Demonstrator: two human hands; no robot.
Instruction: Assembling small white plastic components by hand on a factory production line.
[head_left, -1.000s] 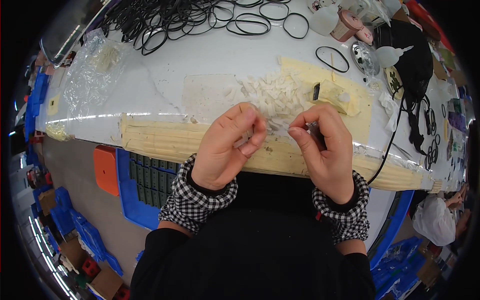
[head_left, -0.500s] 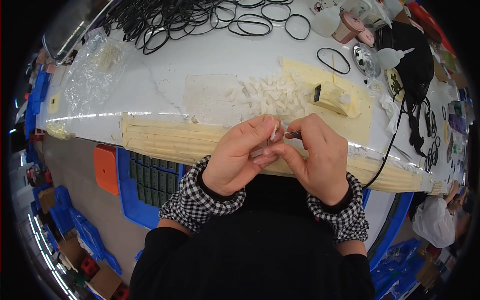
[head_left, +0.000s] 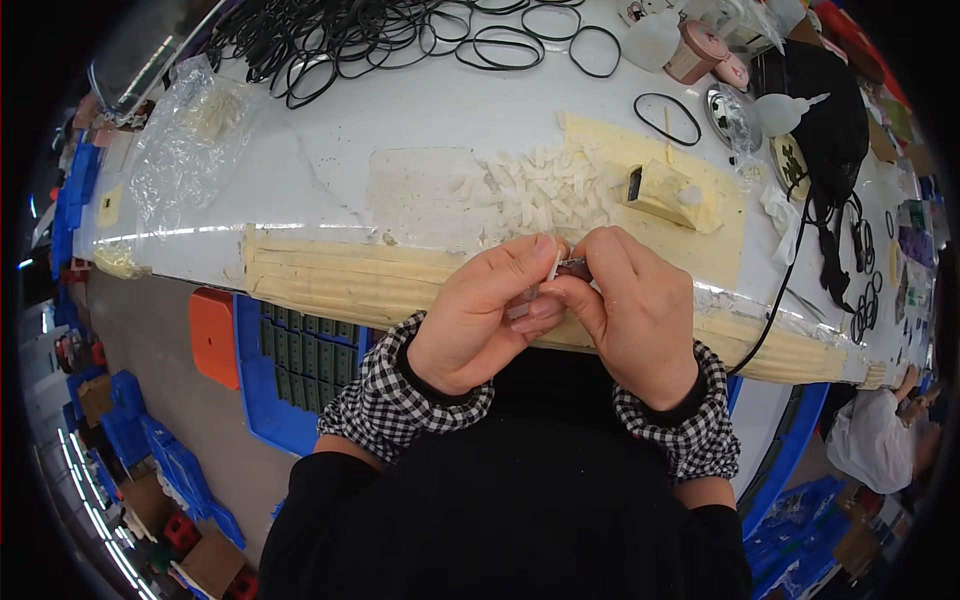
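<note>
Between thumb and fingertips, my left hand (head_left: 465, 325) pinches a small white strip (head_left: 554, 266). My right hand (head_left: 640, 315) is closed on a small dark metal blade-like piece (head_left: 576, 267), its tip against or very near the strip. Most of that metal piece is hidden by my fingers. Both hands are close together over the table's front edge. Just beyond them lies a loose pile of small white strips (head_left: 550, 190), partly on a yellow sheet (head_left: 720, 240).
A yellow-taped block (head_left: 672, 197) sits right of the pile. Many black rubber belts (head_left: 330, 45) lie at the back left, with crumpled clear plastic (head_left: 195, 140) nearby. Pink tubs (head_left: 697, 52) and a black bag (head_left: 825, 120) stand at right. Blue crates (head_left: 250, 390) are below the table.
My right hand has shifted slightly left, bringing the metal piece closer to the white strip. The strip is turned a little in my left fingers.
</note>
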